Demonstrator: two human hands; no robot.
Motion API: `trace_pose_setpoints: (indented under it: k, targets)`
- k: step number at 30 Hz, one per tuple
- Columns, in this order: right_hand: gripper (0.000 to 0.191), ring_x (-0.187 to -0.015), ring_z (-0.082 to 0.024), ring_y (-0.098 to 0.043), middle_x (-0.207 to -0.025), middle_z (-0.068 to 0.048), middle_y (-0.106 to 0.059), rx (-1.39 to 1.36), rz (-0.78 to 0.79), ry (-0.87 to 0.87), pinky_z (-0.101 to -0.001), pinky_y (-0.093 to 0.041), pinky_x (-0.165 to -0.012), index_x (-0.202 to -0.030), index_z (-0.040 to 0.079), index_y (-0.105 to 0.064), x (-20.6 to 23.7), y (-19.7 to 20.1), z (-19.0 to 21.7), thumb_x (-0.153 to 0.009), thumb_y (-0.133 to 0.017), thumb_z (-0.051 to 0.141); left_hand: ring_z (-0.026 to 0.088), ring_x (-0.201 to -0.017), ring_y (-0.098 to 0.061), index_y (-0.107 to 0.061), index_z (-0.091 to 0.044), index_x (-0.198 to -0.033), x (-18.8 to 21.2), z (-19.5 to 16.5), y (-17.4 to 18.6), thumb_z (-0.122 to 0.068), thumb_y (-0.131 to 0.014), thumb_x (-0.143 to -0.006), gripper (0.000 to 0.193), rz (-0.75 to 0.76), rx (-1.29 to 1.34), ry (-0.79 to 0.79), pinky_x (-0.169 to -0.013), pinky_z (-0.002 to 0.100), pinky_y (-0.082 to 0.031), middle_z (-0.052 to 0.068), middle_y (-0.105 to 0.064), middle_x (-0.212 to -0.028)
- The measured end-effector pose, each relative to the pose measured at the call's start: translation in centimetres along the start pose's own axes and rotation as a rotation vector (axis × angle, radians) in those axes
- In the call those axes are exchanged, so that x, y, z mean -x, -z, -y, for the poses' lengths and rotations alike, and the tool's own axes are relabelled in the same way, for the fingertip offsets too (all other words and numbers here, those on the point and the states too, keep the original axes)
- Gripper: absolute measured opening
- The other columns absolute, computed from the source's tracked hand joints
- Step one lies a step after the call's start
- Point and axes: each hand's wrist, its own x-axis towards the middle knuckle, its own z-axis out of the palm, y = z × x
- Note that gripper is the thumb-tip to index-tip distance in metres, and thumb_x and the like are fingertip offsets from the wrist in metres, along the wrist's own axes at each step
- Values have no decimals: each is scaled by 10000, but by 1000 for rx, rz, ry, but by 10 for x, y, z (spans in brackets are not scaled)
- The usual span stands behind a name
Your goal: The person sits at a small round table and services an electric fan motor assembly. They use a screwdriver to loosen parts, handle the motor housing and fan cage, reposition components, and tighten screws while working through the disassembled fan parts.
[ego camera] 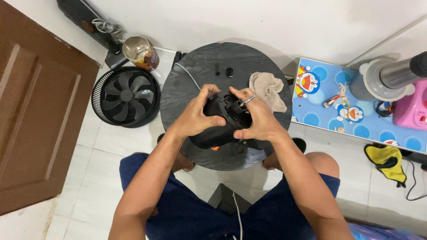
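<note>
free: table (195,66) left rim | blocked: cloth (268,90) right, small parts (223,70) behind

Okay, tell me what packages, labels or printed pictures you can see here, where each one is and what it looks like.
Tin can: on the floor, upper left, beside the fan grille; round, shiny inside, brown wrapper label.
Cartoon mat: right of the round table; blue, printed with cartoon cat figures and circles.
No screens or signs in view.

Light: bright, even, diffuse indoor | Shadows: soft, under worktop (267,58) onto floor tiles (102,146) | Glare: sheen on tin (141,52) and metal tube (396,73) | Focus: sharp centre, slight blur at fingers (242,95) | Edges: wide-angle bowing, corners stretched
</note>
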Motion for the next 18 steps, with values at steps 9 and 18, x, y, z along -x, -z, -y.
trace_pose_setpoints:
  k: [9,18]
  targets:
    - [1168,-1252,-339,-601,-1341,-141,-577,1,-37,26,-425,-493,-1038,-1570,96,-447,2,1,10,-541,-871,453,286,-1310,-617,-452,-46,-1397,4,-13,-2,-497,-900,-739,915,-47,38,-52,-1158,417,-447,171,-648,-1331]
    - [1266,-1296,-376,-544,-1445,-159,-507,177,-14,-16,-458,-478,-1009,-1545,105,-437,-5,24,31,-442,-961,440,352,-1327,-569,-422,-89,-1361,21,-27,-7,-463,-981,-611,1007,-307,-372,-354,-1112,438,-438,193,-571,-1501]
